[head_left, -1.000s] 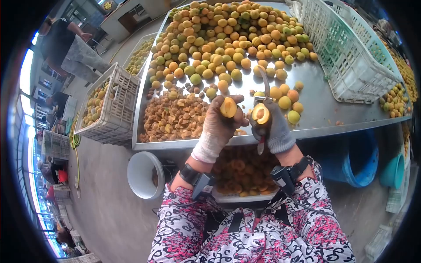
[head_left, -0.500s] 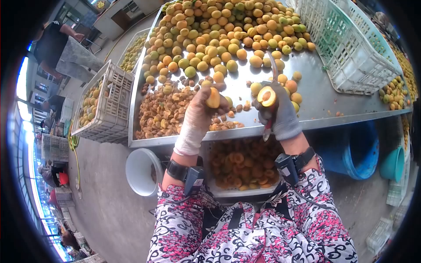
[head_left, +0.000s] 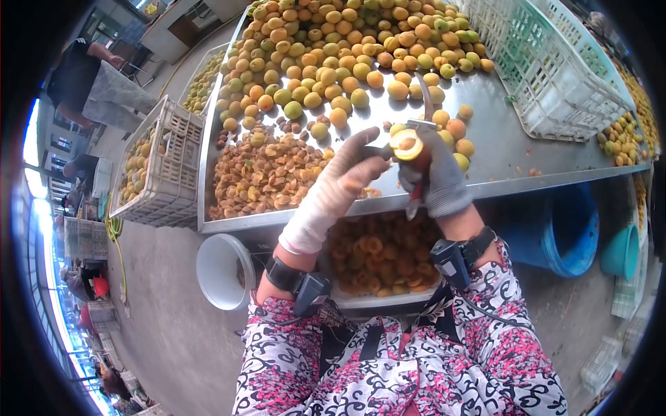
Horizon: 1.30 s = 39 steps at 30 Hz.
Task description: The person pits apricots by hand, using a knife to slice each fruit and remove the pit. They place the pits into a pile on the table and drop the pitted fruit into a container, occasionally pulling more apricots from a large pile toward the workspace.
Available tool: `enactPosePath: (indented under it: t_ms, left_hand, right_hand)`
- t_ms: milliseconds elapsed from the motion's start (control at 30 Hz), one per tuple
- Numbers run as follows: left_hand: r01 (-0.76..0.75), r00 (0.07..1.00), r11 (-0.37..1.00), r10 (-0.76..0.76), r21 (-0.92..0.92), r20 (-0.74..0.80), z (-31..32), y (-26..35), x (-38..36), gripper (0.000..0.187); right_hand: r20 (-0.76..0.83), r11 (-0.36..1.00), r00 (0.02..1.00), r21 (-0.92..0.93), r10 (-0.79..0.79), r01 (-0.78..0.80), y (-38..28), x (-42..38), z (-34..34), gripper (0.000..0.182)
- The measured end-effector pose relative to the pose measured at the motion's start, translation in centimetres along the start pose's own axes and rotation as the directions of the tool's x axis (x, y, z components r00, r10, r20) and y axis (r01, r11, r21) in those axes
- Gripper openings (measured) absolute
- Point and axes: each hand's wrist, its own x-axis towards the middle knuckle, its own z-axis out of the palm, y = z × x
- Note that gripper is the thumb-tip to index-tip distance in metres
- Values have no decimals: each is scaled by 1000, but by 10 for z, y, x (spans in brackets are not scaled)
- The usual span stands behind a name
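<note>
A halved apricot [head_left: 406, 144], its pale cut face turned up with a hollow in it, sits in my gloved right hand [head_left: 438, 163]. The same hand grips a tool with a curved metal blade [head_left: 425, 97] pointing away from me and a red part [head_left: 415, 193] low by the palm. My left hand [head_left: 350, 168], in a stained glove, is open, with fingers stretched toward the halved apricot and fingertips right at its edge. Left of it, a heap of brownish-orange pits and scraps [head_left: 257, 177] covers the metal table's near corner. Whole apricots [head_left: 322, 73] are piled beyond.
Below the table edge [head_left: 291, 220] stands a crate of apricot halves [head_left: 381, 260]. A white bucket [head_left: 223, 270] is left of it, a blue tub [head_left: 572, 236] right. White crates stand on the table [head_left: 555, 90] and left of it [head_left: 163, 173]. A person [head_left: 80, 76] stands far left.
My left hand has moved right toward my right hand and opened; the apricot half it held no longer shows. The half in my right hand has tilted and shifted slightly left.
</note>
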Motion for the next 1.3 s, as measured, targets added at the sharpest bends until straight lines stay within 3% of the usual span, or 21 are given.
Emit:
enactPosePath:
  t_ms: [67,100,133,200,267,367,500,567,600,667,700,733,767,800,867,900,1000,1033,1167,1300]
  left_hand:
    - [-26,999,980,18,-199,-43,6,-5,6,54]
    - [-30,999,980,21,-197,-44,11,-6,9,54]
    - [-58,993,977,35,-206,-114,17,-8,12,57]
    - [-114,967,969,57,-218,-249,26,-10,17,65]
    - [-104,949,981,48,-164,-312,27,-13,17,68]
    - [47,915,899,-214,-435,-343,27,-5,14,56]
    - [-92,953,886,-55,-455,-299,20,-20,25,54]
    - [-113,938,776,-122,-620,-325,20,-24,29,48]
    - [-114,938,776,-122,-620,-324,22,-21,28,48]
    - [-136,906,730,-182,-670,-381,26,-12,27,47]
    - [-135,907,730,-182,-670,-380,24,-13,26,47]
    - [-97,933,715,-177,-692,-314,20,-17,26,46]
    - [-58,954,699,-172,-712,-246,16,-21,25,45]
    - [-54,954,696,-175,-716,-242,12,-26,24,45]
    - [95,984,721,-171,-687,-44,8,-35,23,51]
    - [126,964,741,-249,-660,-95,18,-24,19,47]
    - [173,955,746,-286,-643,-74,32,-28,18,42]
    - [232,918,714,-385,-661,-94,41,-19,15,37]
    - [262,917,656,-398,-708,-29,47,-22,13,28]
    - [250,918,635,-395,-731,-30,47,-20,13,23]
  right_hand:
    - [36,993,999,115,-5,1,8,-2,8,26]
    - [154,986,988,167,-33,7,12,0,8,27]
    - [157,986,987,168,-33,7,17,1,8,27]
    - [5,990,998,125,-63,62,27,2,14,28]
    - [31,995,998,89,-57,54,38,3,14,28]
    - [-49,989,994,-117,-100,93,39,-2,17,31]
    - [-130,968,988,-246,-87,53,38,2,17,29]
    - [36,683,848,-576,-529,450,60,15,3,27]
    - [37,682,848,-576,-529,451,60,19,1,27]
    - [327,278,609,-669,-723,689,55,27,-5,26]
    - [326,278,609,-670,-723,689,46,22,-1,26]
    - [101,629,794,-554,-599,546,27,10,10,25]
    - [-77,882,925,-341,-372,326,12,1,18,24]
    - [-81,881,925,-345,-372,324,0,-3,18,24]
    - [10,923,924,-56,-382,382,-22,-6,16,21]
    - [76,903,900,14,-430,430,-29,-7,18,21]
    - [74,888,888,111,-455,446,-33,-9,21,19]
    - [64,891,890,90,-451,445,-31,-10,23,18]
    - [-18,864,864,-38,-503,503,-15,-8,27,11]
    - [15,863,867,-90,-497,497,-8,-14,32,12]
